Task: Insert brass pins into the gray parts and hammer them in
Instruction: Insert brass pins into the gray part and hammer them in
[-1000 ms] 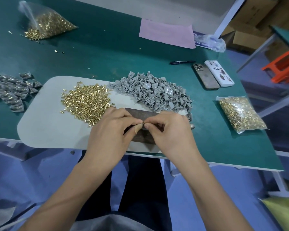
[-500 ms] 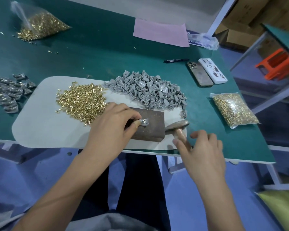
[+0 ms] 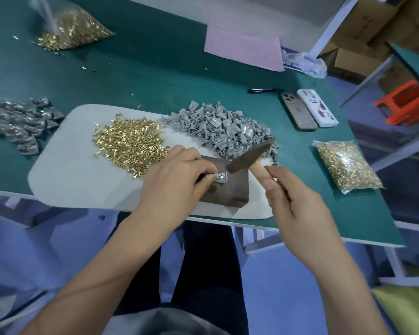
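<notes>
green desk (image 3: 155, 68) with a pale mat (image 3: 70, 175) at its near edge; cardboard boxes (image 3: 363, 42) and an orange stool (image 3: 404, 102) behind. on the mat: a loose brass pins (image 3: 128, 143) heap, gray parts (image 3: 223, 129) heap, dark block (image 3: 228, 189). your left hand (image 3: 174, 180) fingers pinch one gray part (image 3: 220, 177), shiny, on the block. your right hand (image 3: 293, 204) fingers clamp the hammer (image 3: 249, 157), its head just above that part

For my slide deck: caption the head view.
Left hand steadies a gray part on the metal block; right hand raises the hammer.
</notes>
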`<state>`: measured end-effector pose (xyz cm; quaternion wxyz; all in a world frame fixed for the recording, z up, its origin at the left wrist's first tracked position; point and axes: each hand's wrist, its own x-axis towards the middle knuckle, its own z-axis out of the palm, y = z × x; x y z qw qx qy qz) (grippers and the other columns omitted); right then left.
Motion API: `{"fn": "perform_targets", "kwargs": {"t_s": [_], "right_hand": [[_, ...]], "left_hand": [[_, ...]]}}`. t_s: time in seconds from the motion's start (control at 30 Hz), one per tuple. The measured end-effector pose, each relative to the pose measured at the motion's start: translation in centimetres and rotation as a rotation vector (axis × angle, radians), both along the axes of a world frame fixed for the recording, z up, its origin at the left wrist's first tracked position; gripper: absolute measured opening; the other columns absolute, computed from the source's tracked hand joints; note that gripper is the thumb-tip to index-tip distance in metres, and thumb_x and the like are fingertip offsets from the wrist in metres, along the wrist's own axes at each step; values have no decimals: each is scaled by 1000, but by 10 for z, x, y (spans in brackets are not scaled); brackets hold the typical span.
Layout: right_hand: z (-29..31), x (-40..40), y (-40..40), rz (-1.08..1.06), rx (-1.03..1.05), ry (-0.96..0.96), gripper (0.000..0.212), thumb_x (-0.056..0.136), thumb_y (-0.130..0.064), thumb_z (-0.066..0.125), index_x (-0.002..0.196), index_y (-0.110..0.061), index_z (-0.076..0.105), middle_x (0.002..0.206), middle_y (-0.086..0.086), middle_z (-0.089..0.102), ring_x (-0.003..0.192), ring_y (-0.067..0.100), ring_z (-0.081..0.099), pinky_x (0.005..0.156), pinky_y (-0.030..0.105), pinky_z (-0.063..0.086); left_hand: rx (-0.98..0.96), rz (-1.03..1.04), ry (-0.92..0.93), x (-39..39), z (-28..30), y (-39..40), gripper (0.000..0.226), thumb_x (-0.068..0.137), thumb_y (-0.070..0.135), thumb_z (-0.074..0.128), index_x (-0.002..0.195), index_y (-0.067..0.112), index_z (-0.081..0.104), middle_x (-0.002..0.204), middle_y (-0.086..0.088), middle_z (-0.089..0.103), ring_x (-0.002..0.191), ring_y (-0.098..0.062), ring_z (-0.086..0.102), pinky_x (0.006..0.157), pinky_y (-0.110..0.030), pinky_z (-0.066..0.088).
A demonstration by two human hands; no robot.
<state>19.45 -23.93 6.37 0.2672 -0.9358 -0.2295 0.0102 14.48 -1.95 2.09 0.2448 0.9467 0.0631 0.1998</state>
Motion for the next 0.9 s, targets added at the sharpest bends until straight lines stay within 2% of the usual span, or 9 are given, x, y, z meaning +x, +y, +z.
{"fn": "perform_targets", "kwargs": {"t_s": [0.07, 0.17, 0.33, 0.47, 0.53, 0.6, 0.73, 0.83, 0.9], "right_hand": [[0, 1, 4, 3, -97, -51, 32, 99, -66, 27, 118, -52, 50, 75, -12, 60, 67, 14, 54, 63, 40, 52], [0, -4, 8, -40, 3, -109, 29, 99, -64, 33, 120, -54, 51, 78, -13, 62, 68, 16, 54, 59, 38, 51], [3, -6, 13, -6, -85, -140, 32, 100, -65, 32, 126, -56, 49, 71, -13, 62, 64, 17, 56, 57, 39, 52], [2, -8, 12, -83, 104, -177, 32, 105, -52, 41, 129, -45, 59, 73, -15, 64, 62, 10, 56, 55, 38, 50], [1, -11, 16, -53, 0, -122, 34, 102, -55, 37, 128, -45, 55, 68, -16, 59, 56, 10, 50, 53, 35, 45], [0, -9, 16, -34, -115, -92, 32, 99, -58, 34, 121, -46, 54, 57, -8, 47, 54, 17, 43, 51, 36, 43], [2, -5, 15, -34, -163, -110, 25, 101, -57, 37, 120, -49, 53, 56, -7, 46, 56, 21, 47, 54, 37, 47], [1, -7, 13, -51, -89, -144, 25, 102, -60, 36, 123, -59, 50, 60, -13, 55, 57, 14, 51, 54, 35, 49], [-1, -9, 13, -116, 122, -169, 29, 102, -58, 40, 126, -56, 57, 70, -19, 63, 59, 9, 54, 56, 29, 47]], "left_hand": [[16, 3, 0, 1, 0, 0, 12, 91, 44, 65, 98, 38, 73, 87, 16, 56, 95, -10, 49, 58, -27, 33], [22, 8, 7, 1, -2, 2, 12, 91, 46, 64, 98, 40, 72, 88, 16, 55, 94, -9, 48, 59, -27, 33], [42, -4, -2, 3, -3, 3, 12, 90, 46, 64, 97, 40, 72, 86, 17, 55, 91, -10, 48, 57, -26, 31], [32, -1, 7, 3, -4, 3, 7, 89, 44, 67, 94, 41, 72, 84, 17, 55, 89, -9, 48, 55, -26, 31], [46, 3, 12, 3, -4, 3, 7, 89, 44, 67, 93, 41, 72, 83, 16, 55, 88, -9, 47, 51, -23, 24], [57, 4, 10, 4, -3, 3, 7, 88, 44, 67, 93, 41, 72, 83, 16, 54, 88, -10, 48, 49, -20, 20], [55, 11, 17, 3, -3, 3, 7, 88, 43, 69, 94, 42, 72, 84, 16, 55, 89, -11, 49, 50, -23, 23], [57, 18, 21, 3, -3, 2, 7, 89, 44, 67, 94, 42, 71, 85, 17, 55, 90, -10, 49, 51, -23, 24], [55, 27, 21, 3, -4, 1, 7, 89, 45, 66, 94, 41, 71, 85, 18, 55, 91, -9, 49, 52, -25, 26]]}}
